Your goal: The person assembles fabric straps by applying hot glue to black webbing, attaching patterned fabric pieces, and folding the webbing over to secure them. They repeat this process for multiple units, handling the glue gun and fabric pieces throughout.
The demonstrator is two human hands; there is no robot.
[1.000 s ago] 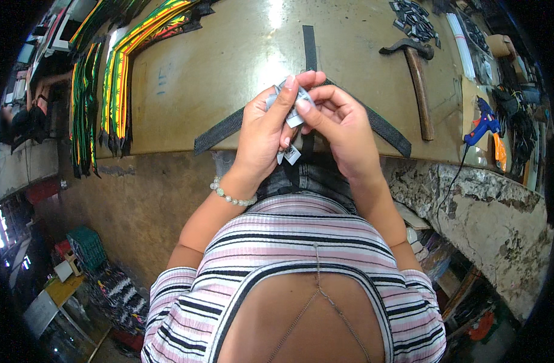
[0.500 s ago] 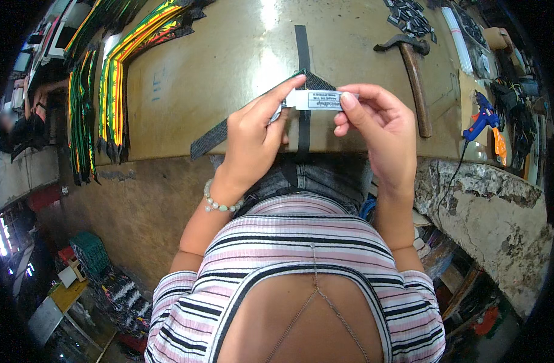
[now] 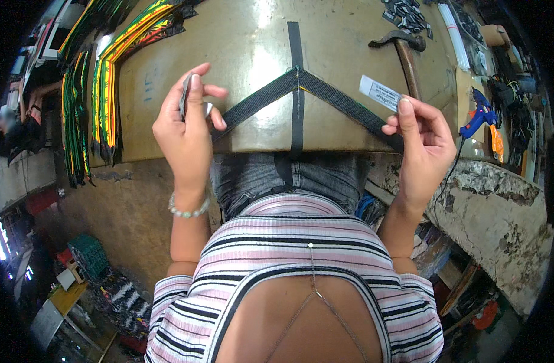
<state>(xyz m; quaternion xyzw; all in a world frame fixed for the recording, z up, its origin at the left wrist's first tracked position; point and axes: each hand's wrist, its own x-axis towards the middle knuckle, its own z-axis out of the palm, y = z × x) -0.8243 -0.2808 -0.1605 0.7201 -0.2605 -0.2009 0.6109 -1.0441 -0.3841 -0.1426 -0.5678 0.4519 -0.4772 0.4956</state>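
Note:
A black woven strap [image 3: 259,97] lies on the table as an upside-down V. Its peak is over a straight black strip [image 3: 296,42] that runs toward my body, and a bit of yellow shows by the joint. Between the thumb and fingers of my right hand [image 3: 425,133] is a white fabric label [image 3: 380,92] with dark print, held above the strap's right arm. My left hand [image 3: 189,127], raised left of the strap, pinches a thin grey-and-white piece [image 3: 184,97]; its kind is hard to make out behind the fingers.
Patterned green, yellow and red straps [image 3: 104,91] are stacked at the left. A hammer [image 3: 407,57] lies to the right, below a pile of small dark pieces [image 3: 407,15]. Farther right are a blue glue gun [image 3: 479,115] and white sticks [image 3: 453,36]. Another person's arm [image 3: 38,100] shows far left.
My hands have moved apart, the left one leftward and the right one rightward with the label. The strap, held up before, now lies spread on the table.

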